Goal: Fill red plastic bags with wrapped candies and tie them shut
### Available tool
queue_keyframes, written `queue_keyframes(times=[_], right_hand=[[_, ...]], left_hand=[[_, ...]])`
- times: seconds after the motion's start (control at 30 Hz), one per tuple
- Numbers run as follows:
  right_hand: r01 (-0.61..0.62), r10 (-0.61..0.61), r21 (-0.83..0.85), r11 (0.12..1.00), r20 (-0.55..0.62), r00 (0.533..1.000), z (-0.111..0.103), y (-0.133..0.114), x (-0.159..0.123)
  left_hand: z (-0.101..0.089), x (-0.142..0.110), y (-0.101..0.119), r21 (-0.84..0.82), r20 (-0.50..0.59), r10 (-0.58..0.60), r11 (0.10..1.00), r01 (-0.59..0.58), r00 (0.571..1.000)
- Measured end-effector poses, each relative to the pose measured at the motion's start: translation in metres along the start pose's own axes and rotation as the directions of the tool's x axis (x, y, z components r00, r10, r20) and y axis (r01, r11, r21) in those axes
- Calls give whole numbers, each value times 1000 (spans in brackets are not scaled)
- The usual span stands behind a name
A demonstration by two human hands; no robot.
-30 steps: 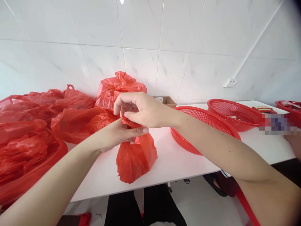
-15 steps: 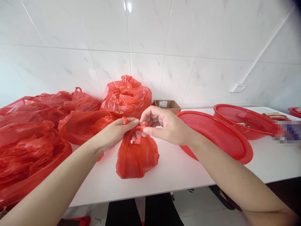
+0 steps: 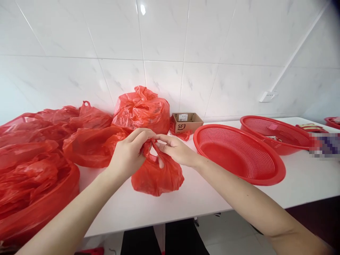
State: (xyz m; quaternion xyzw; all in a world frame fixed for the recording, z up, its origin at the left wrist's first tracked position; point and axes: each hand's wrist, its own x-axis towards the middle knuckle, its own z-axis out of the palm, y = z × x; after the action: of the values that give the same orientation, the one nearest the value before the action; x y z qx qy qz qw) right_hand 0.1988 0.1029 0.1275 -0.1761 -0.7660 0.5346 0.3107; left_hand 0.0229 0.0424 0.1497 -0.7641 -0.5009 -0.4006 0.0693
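Both hands are working at the centre: the left hand (image 3: 129,150) is closing its grip on the gathered top of the red bag (image 3: 156,180), and the right hand (image 3: 179,150) is pinching the twist from the other side, both clamped on the plastic. The bag is sitting low over the near half of the tabletop (image 3: 127,216); whether its bottom is touching is hard to tell. Its neck is pointing up into the fingers, while the bulging body is stretching side to side, its long axis running left to right.

Over to the containers! On the left, a tub (image 3: 74,184) is brimming with crumpled film (image 3: 29,173), and an open bag (image 3: 85,148) is lying beside it. A tied big bag (image 3: 143,111) is standing behind the hands, its knot pointing up. To the right, the near basket (image 3: 278,171) is showing its bare red floor, and the far basket (image 3: 289,150) is holding small pale items (image 3: 273,138).

And there's lettering: the box (image 3: 190,126) by the wall is displaying "SF" in black, with a white label (image 3: 183,117) inside showing print too small for reading.
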Motion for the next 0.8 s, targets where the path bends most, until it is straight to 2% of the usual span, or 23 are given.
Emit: queue_keyframes(times=[0.07, 0.13, 0.23, 0.3, 0.4, 0.47, 0.53, 0.6, 0.63, 0.73, 0.8], right_hand=[[33, -34, -14, 999, -36, 999, -5, -4, -1], [54, -59, -81, 995, -57, 997, -12, -10, -3], [29, -53, -259, 965, -88, 995, -30, -18, -2], [-53, -16, -416, 908, -160, 987, -46, -18, 3], [-255, 66, -597, 761, -320, 945, -72, -9, 14], [-344, 114, -641, 686, -372, 921, -81, 0, 21], [-347, 130, -637, 688, -363, 923, -80, 8, 25], [-306, 120, -572, 761, -340, 933, -71, 10, 27], [-279, 115, -514, 811, -329, 937, -65, 8, 28], [-173, 92, -312, 934, -259, 962, -48, -2, 28], [-76, 44, -211, 975, -153, 987, -38, -10, 29]], left_hand=[[0, 3, -1, -45, -8, 64, 997, -65, 998], [-2, 4, -4, -59, 21, 81, 995, -79, 997], [-2, -8, -10, -3, 11, 22, 1000, -22, 1000], [0, -29, -14, 35, -29, -49, 998, 50, 998], [3, -67, -16, 7, -18, -133, 991, 133, 991], [4, -86, -13, -79, 40, -171, 982, 174, 984], [4, -93, -7, -189, 76, -235, 951, 245, 969], [6, -88, -3, -329, 91, -351, 873, 361, 932], [8, -82, -2, -423, 97, -416, 805, 416, 904], [19, -62, -4, -715, 190, -555, 487, 502, 810], [26, -52, -6, -785, 287, -580, 314, 534, 762]])
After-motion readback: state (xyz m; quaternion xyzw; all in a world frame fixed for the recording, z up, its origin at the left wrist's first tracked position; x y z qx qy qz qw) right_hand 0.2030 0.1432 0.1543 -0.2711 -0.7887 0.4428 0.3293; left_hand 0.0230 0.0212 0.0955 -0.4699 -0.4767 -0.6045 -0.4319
